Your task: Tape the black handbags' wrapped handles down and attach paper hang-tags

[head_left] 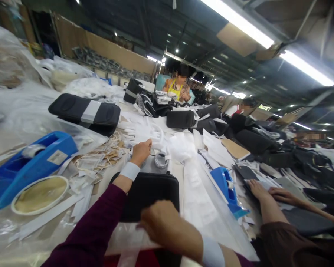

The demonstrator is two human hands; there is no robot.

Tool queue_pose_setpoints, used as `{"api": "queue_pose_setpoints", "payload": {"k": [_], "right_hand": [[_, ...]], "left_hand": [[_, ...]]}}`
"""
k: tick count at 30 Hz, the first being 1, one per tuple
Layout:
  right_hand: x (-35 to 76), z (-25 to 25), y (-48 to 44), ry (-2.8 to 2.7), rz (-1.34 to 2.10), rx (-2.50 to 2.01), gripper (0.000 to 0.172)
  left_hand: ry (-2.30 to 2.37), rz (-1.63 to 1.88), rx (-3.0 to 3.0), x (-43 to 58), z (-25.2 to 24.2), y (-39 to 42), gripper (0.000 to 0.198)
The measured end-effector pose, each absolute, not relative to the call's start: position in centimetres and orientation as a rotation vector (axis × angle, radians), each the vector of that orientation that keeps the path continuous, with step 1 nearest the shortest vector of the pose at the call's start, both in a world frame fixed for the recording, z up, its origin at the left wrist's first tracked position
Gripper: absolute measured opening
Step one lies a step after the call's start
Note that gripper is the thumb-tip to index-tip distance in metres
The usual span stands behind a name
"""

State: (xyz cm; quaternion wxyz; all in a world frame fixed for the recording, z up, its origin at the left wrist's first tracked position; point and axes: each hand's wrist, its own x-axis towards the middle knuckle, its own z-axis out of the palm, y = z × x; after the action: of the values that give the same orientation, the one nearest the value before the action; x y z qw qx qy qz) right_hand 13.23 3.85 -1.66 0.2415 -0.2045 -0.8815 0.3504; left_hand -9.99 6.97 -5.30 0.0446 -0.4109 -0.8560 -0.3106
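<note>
A black zip case (156, 191) lies flat on the table in front of me. My left hand (141, 151) is over its far left corner, fingers curled closed; what they hold, if anything, is hidden. Just right of that hand sits a coiled grey cable (161, 160). Nearer to me, my right hand (165, 222) is above the case's near edge, slightly blurred, its fingers curled in. Whatever is in them cannot be made out. White bands wrap both wrists.
At left are a blue tape dispenser (58, 148), a round tub (40, 194) and stacked black cases (85, 111). String tags (100, 159) and white gloves (144, 131) lie behind. Right, another blue dispenser (225, 185) stands near a co-worker's hands (258, 191).
</note>
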Motion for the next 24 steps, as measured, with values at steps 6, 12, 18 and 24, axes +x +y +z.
{"api": "queue_pose_setpoints", "payload": {"k": [6, 12, 18, 24], "right_hand": [[2.8, -0.6, 10.4, -2.550, 0.324, -0.763, 0.014], [-1.5, -2.4, 13.8, -2.406, 0.479, -0.924, 0.019], [-1.8, -3.5, 15.3, -2.320, 0.703, -0.810, 0.018], [-2.8, -4.1, 15.3, -2.274, 0.739, -0.779, 0.019]], "left_hand": [[-2.453, -1.228, -1.355, -10.8, -4.7, 6.6, 0.025], [-2.406, -1.292, -1.354, -10.6, -4.2, 5.7, 0.030], [-2.501, -0.998, -1.353, -9.0, -5.0, 3.9, 0.015], [-2.463, -0.698, -1.687, -8.5, -6.3, 3.5, 0.019]]}}
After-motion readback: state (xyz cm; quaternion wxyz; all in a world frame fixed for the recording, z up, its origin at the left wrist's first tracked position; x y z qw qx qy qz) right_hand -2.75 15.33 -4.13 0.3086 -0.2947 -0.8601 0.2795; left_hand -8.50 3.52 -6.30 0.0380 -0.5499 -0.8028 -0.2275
